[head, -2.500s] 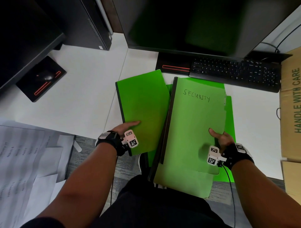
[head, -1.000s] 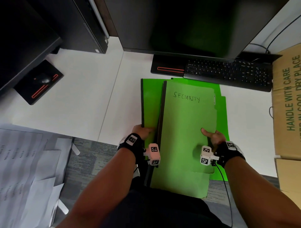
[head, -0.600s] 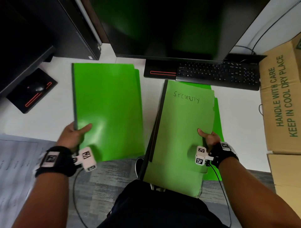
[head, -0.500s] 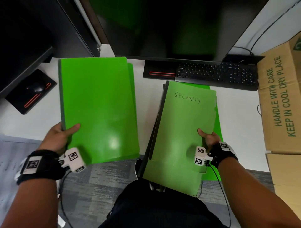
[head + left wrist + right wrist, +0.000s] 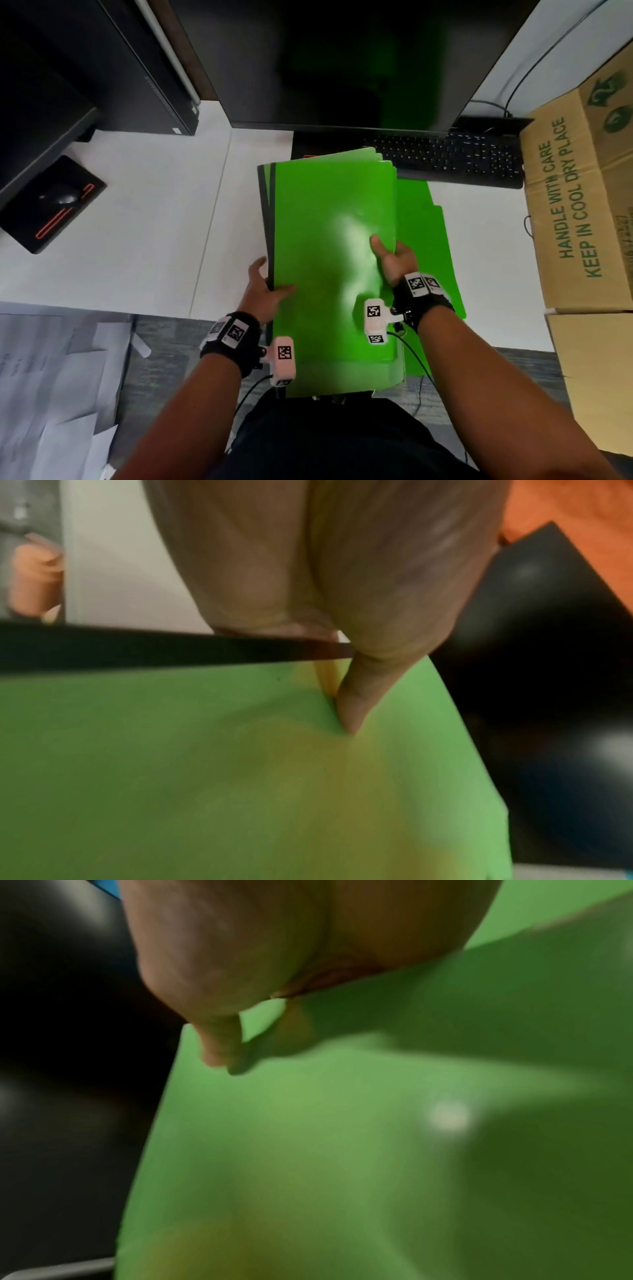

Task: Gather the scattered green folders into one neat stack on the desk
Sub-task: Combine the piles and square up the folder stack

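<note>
A bright green folder (image 5: pixel 329 246) lies on top of the other green folders, covering the one marked SECURITY. My left hand (image 5: pixel 263 291) grips the pile's left edge by the dark spines, thumb on the top cover (image 5: pixel 240 764). My right hand (image 5: pixel 390 257) grips the right edge, thumb on the same cover (image 5: pixel 342 1137), fingers hidden below. One more green folder (image 5: pixel 431 240) lies flat on the white desk (image 5: pixel 144 240) underneath, sticking out to the right. The pile's near end overhangs the desk edge above my lap.
A black keyboard (image 5: pixel 445 157) and a monitor (image 5: pixel 342 61) stand just beyond the folders. A cardboard box (image 5: pixel 582 205) sits at the right. A mouse on a black pad (image 5: pixel 51 205) is at the left. Loose white papers (image 5: pixel 51 377) lie on the floor lower left.
My left hand pulled a bright green folder out to the left, then brought it back right and laid it on top of the SECURITY folder. The right hand kept its hold on the pile.
</note>
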